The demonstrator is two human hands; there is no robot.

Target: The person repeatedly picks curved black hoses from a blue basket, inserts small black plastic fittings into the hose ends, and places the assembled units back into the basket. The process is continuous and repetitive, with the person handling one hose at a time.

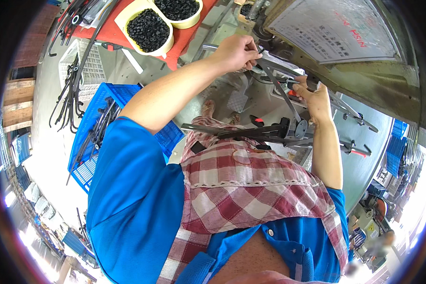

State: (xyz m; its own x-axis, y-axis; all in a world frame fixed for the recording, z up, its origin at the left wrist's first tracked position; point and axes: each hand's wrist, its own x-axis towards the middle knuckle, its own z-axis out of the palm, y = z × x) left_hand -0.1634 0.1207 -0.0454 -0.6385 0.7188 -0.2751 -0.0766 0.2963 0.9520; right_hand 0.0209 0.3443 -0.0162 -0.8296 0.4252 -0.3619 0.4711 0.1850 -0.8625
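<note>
Metal rods (274, 78) are what we grasp: our left hand (236, 49) pinches one at the far machine (364, 80), our right hand (317, 97) seemingly closed around another.

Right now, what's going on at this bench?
A person in a blue shirt and checked apron works at a grey machine. Their left hand pinches the top end of a dark metal rod assembly up at the machine, while the right hand grips it lower down. More jointed rods lie across the lap. A blue crate of similar rods and two tubs of small black parts sit to the left.
</note>
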